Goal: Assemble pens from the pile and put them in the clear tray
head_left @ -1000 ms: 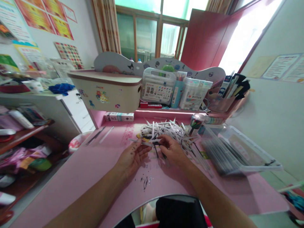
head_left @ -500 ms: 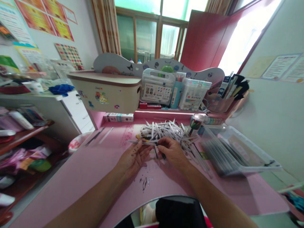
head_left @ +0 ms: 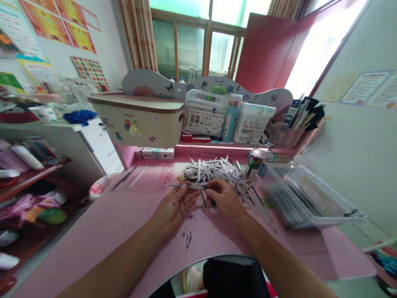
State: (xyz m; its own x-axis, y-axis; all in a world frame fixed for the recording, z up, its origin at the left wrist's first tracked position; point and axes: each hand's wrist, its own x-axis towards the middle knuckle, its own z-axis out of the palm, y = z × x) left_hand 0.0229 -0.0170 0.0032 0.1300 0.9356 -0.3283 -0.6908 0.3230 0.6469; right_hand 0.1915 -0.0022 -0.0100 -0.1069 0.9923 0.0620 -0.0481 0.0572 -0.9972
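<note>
A slim pale pen [head_left: 194, 187] lies level across both hands above the pink desk. My left hand [head_left: 175, 205], palm up and dotted with dark specks, pinches it under the thumb, and the left tip juts past the fingers. At the other end, the thumb and fingers of my right hand [head_left: 223, 198] close on its dark part. Just behind the hands is a pile of white pen parts [head_left: 217, 169], with some dark and yellow pieces in it. Dark ink-like marks [head_left: 188, 239] spot the desk below my left hand.
On the right stands a clear plastic box [head_left: 328, 221] filled with long thin pieces. A jar of pens [head_left: 256, 159] is beside the pile. Two thin sticks [head_left: 124, 179] lie at the left. A cream bin [head_left: 139, 124] and marker cases [head_left: 206, 114] line the shelf behind.
Both hands keep nearly the same place and grip on the pen. Only a very slight shift of the fingers shows.
</note>
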